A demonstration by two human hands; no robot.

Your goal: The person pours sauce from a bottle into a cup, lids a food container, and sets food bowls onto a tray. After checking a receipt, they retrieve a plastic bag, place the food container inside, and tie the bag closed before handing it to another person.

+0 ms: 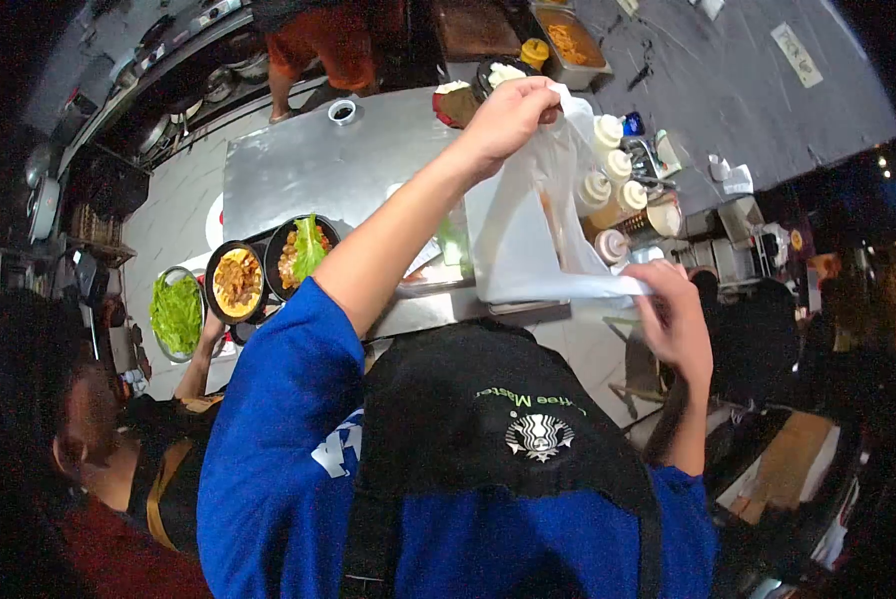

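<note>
Bare counter (pixel 308 165) lies open between bowls (pixel 238 282) and squeeze bottles (pixel 608 185); the plastic bag (pixel 518 240) screens its near edge.

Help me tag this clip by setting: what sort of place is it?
Probably a restaurant or food-stall kitchen: a steel counter, black bowls of cooked food beside a bowl of lettuce, and a row of sauce squeeze bottles.

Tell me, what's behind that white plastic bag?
The left hand and right hand hold the plastic bag over the metal counter. White-capped squeeze bottles show past its edge; the bag hides whatever stands directly behind it.
</note>
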